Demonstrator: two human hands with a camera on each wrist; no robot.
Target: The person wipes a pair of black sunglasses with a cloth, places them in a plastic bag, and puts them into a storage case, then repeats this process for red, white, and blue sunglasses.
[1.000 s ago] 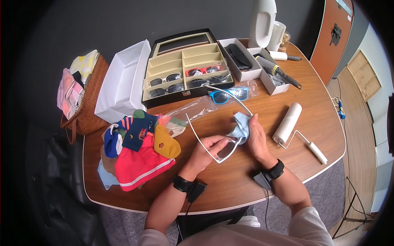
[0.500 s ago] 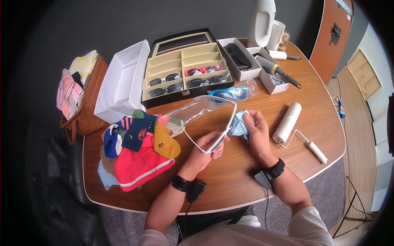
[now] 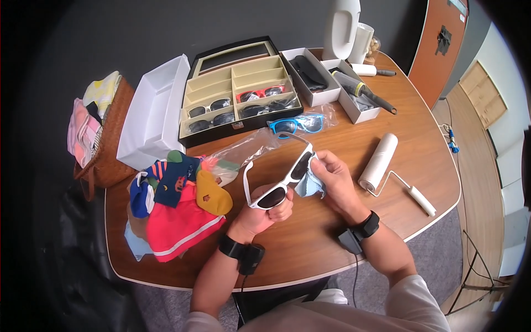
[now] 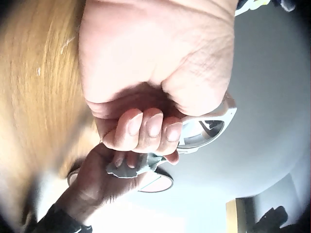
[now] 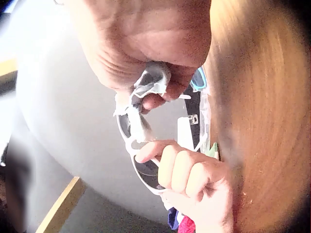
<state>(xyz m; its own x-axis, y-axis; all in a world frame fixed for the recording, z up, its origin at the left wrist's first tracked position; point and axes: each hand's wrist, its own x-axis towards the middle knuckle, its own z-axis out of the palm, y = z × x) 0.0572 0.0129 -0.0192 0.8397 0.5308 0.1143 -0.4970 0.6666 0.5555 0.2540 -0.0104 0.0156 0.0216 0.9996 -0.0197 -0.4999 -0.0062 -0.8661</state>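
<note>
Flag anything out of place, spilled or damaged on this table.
Mildly odd: the blue sunglasses lie outside the display case, while other pairs sit in its compartments. I see no spill or damage.

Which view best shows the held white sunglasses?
The head view: the white sunglasses show both lenses and temples. Left wrist shows one lens; right wrist shows the front, partly hidden by blue cloth and left hand.
</note>
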